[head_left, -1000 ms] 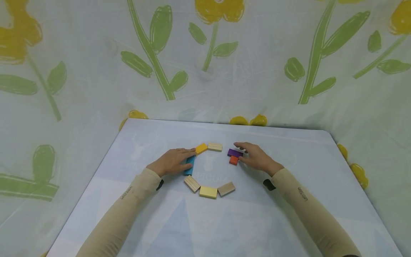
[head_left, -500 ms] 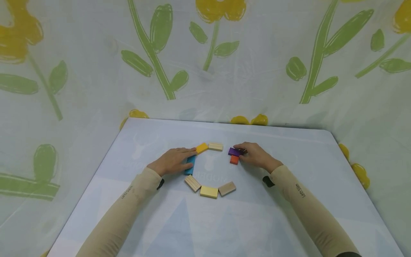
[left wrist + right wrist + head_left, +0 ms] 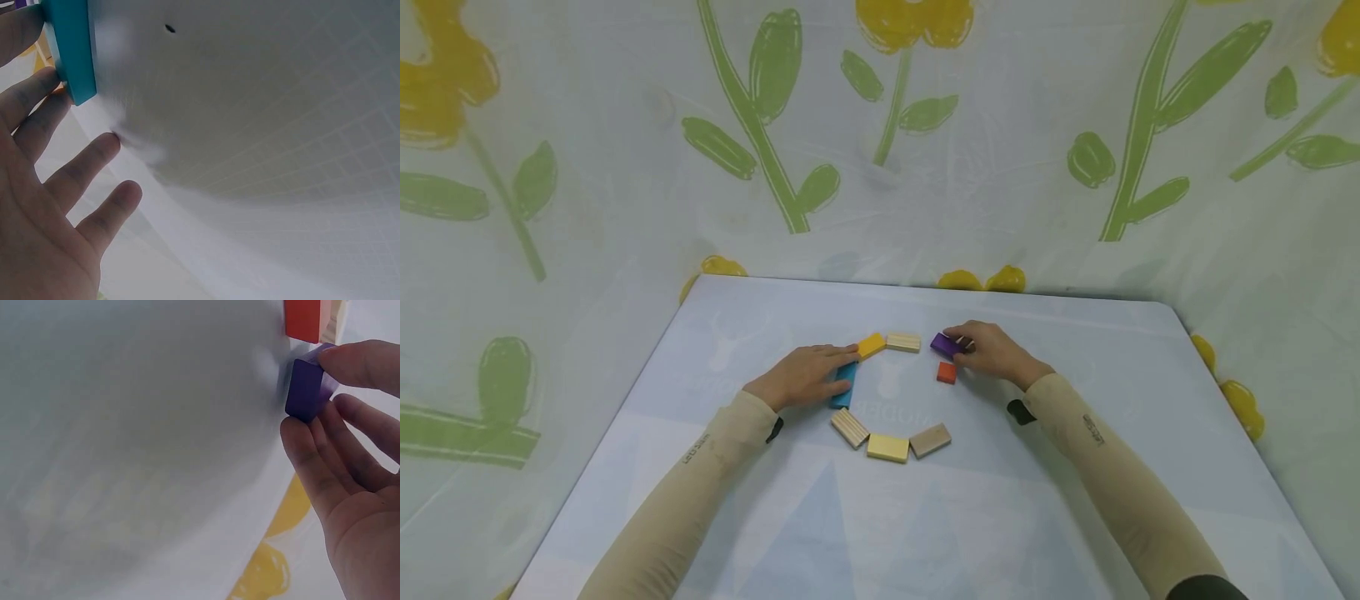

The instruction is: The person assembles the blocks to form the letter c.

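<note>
My right hand [image 3: 996, 354] pinches a purple wooden block [image 3: 305, 392] by its ends between thumb and fingers, at the far right of a ring of blocks. Just below it in the head view lies a small red block [image 3: 946, 372], apart from it. Over on the left, my left hand [image 3: 801, 375] rests with extended fingers against a blue block [image 3: 74, 53], its thumb near the block's lower part. The fingertips of that hand reach the near end of an orange-yellow block [image 3: 872, 346]. A striped pale wood block [image 3: 903, 342] continues the curve, a gap separating it from the purple one.
Along the near side of the ring lie a striped wood block [image 3: 850, 428], a pale yellow block [image 3: 887, 448] and a plain wood block [image 3: 930, 441]. All stand on a white printed table [image 3: 1037, 517]. A flower-patterned curtain [image 3: 985, 183] rises behind its far edge.
The right hand has closed its fingers on the purple block and moved it slightly away and left, off the red block, turning it. The left hand has stayed in place.
</note>
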Demonstrator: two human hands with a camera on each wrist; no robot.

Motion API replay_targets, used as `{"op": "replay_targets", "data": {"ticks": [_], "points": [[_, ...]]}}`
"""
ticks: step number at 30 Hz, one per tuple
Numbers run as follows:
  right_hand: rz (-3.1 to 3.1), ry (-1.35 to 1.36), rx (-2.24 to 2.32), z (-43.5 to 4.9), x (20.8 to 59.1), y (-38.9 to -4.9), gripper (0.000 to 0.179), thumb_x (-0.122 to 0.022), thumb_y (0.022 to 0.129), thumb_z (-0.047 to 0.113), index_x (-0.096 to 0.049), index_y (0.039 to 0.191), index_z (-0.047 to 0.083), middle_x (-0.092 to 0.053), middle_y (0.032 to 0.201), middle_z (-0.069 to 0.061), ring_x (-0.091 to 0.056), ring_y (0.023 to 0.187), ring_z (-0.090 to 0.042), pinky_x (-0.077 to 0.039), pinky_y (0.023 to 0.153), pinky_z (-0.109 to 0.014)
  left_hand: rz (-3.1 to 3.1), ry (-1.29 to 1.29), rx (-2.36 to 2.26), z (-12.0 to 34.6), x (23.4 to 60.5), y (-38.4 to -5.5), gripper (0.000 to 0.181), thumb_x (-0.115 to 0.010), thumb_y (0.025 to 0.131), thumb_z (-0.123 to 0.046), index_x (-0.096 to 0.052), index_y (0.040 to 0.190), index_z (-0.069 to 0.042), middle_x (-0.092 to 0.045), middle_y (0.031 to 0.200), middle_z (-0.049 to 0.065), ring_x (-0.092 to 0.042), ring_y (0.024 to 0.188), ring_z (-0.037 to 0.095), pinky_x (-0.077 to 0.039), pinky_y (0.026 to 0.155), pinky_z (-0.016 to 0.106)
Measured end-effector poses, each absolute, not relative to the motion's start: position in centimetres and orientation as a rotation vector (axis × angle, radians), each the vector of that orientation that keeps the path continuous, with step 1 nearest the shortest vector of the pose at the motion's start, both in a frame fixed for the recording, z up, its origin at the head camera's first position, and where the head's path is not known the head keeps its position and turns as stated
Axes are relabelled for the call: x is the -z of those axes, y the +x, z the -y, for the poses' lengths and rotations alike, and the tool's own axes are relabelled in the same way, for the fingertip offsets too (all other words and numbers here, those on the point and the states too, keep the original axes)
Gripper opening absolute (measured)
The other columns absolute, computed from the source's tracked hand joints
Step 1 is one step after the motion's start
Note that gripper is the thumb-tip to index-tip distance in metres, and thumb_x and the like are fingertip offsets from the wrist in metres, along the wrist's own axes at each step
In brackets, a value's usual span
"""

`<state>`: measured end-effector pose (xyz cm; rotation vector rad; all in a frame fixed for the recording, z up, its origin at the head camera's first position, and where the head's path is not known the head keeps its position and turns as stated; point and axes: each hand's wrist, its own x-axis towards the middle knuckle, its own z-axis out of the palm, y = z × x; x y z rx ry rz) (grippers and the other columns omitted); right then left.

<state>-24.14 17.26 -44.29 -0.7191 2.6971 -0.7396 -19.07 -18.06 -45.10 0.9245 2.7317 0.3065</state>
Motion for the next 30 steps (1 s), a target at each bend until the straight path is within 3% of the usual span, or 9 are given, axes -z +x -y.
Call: {"op": "replay_targets", "data": {"ticks": [17, 30], "points": [[-2.662, -0.604, 0.718, -15.7, 44.6, -25.3, 0.049, -0.071, 0.096, 0.021, -0.059, 0.14, 0.003, -0.065, 0.12, -0.012, -0.063, 0.109, -0.027, -0.055, 0.094, -0.042, -2.741, 0.936, -0.317, 18.1, 45.3, -19.1, 0.061, -0.057, 0.104, -0.04, -0.042, 0.155, -0.011, -0.036, 0.162, 0.002, -0.038, 0.146, 0.027, -0.032, 0.119, 0.046], [-2.63, -0.52, 0.719, -15.0, 45.0, -26.1, 0.048, -0.072, 0.095, 0.02, -0.061, 0.14, 0.006, -0.064, 0.12, -0.01, -0.062, 0.11, -0.025, -0.056, 0.094, -0.039, -2.748, 0.958, -0.323, 18.2, 45.4, -19.1, 0.06, -0.057, 0.104, -0.038, -0.043, 0.155, -0.009, -0.038, 0.161, 0.004, -0.039, 0.145, 0.028, -0.033, 0.118, 0.047]]}}
